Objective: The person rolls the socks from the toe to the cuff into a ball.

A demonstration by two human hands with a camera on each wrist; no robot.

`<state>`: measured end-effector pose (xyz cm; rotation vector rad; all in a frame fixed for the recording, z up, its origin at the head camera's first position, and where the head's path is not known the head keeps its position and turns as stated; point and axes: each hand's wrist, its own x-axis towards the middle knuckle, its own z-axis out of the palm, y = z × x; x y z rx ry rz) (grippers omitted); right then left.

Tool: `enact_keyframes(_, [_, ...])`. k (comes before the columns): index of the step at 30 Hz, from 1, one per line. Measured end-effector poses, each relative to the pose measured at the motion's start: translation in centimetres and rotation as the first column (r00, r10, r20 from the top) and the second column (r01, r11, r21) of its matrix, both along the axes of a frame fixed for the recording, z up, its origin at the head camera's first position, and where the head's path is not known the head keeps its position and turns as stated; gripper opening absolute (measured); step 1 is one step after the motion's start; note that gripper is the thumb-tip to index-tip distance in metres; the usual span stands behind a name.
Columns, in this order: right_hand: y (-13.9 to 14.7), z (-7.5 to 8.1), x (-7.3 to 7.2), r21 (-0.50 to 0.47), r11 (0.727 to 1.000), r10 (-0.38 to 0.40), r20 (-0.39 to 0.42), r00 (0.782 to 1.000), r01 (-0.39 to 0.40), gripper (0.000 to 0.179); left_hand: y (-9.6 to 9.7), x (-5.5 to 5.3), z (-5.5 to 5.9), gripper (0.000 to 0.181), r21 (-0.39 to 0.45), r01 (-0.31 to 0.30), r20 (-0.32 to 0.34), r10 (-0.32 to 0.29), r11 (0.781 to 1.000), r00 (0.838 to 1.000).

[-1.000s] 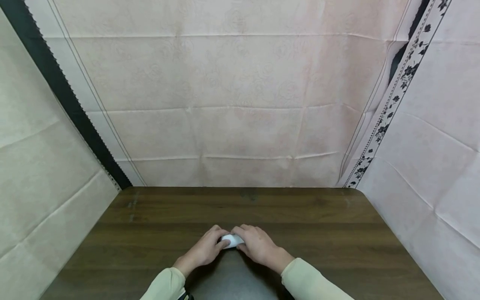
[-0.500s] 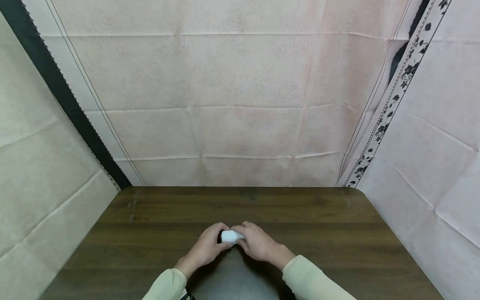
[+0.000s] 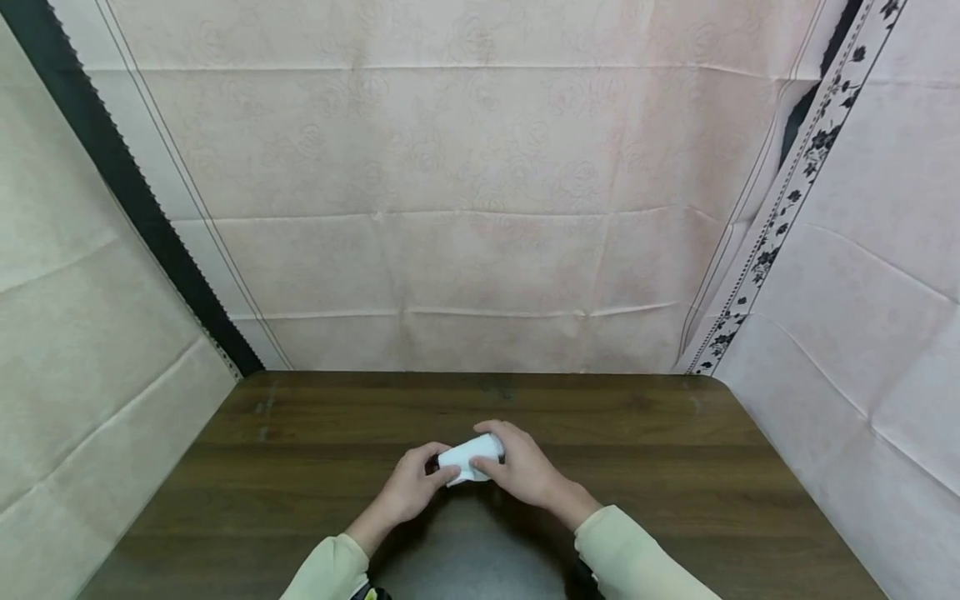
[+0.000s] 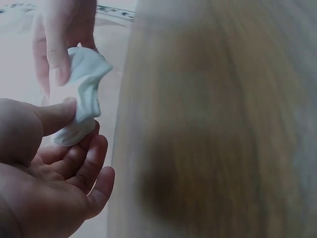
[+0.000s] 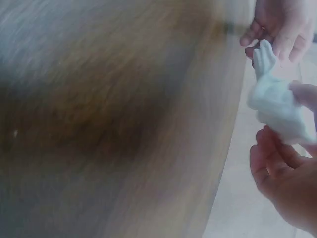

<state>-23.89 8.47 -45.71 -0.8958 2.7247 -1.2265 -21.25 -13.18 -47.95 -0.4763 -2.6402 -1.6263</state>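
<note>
Both hands hold a small white bundle of folded cloth (image 3: 471, 457) above the table in the head view. My left hand (image 3: 408, 485) pinches its left end between thumb and fingers. The other end is gripped by my right hand (image 3: 531, 468), its thumb on the near side and fingers behind. Up close in the left wrist view, the cloth (image 4: 88, 69) looks soft and layered, with a loose fold hanging at one edge. Several folds also show on the cloth (image 5: 277, 101) in the right wrist view, partly blurred. Whether it is a sock or another piece of fabric I cannot tell.
A dark brown wooden table (image 3: 300, 467) spreads beneath the hands. Pale fabric sheets stand behind it (image 3: 480, 250) and along both sides. A greyish rounded shape (image 3: 472, 550) lies between the forearms at the near edge.
The right hand has moved up and slightly right, and its fingers have spread more around the cloth. More of the white cloth now shows between the hands, tilted up to the right.
</note>
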Motion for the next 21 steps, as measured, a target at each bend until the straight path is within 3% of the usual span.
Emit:
enact_keyframes(4, [0.3, 0.0, -0.3, -0.177, 0.984, 0.002, 0.054, 0.999, 0.008, 0.049, 0.1, 0.1, 0.3, 0.023, 0.136, -0.041, 0.087, 0.029, 0.99, 0.996])
enact_keyframes(10, [0.3, 0.3, -0.9, -0.362, 0.932, 0.055, 0.064, 0.996, -0.028, 0.053, 0.4, 0.0, 0.4, 0.029, 0.324, -0.07, 0.228, -0.006, 0.944, 0.974])
enact_keyframes(18, [0.4, 1.0, -0.9, -0.432, 0.9, 0.103, 0.087, 0.991, -0.056, 0.056, 0.6, -0.1, 0.7, 0.041, 0.518, -0.052, 0.349, -0.155, 0.854, 0.924])
enact_keyframes(21, [0.3, 1.2, -0.8, -0.441, 0.896, 0.1, 0.084, 0.991, -0.052, 0.051, 0.8, 0.0, 0.9, 0.045, 0.531, -0.036, 0.351, -0.181, 0.846, 0.919])
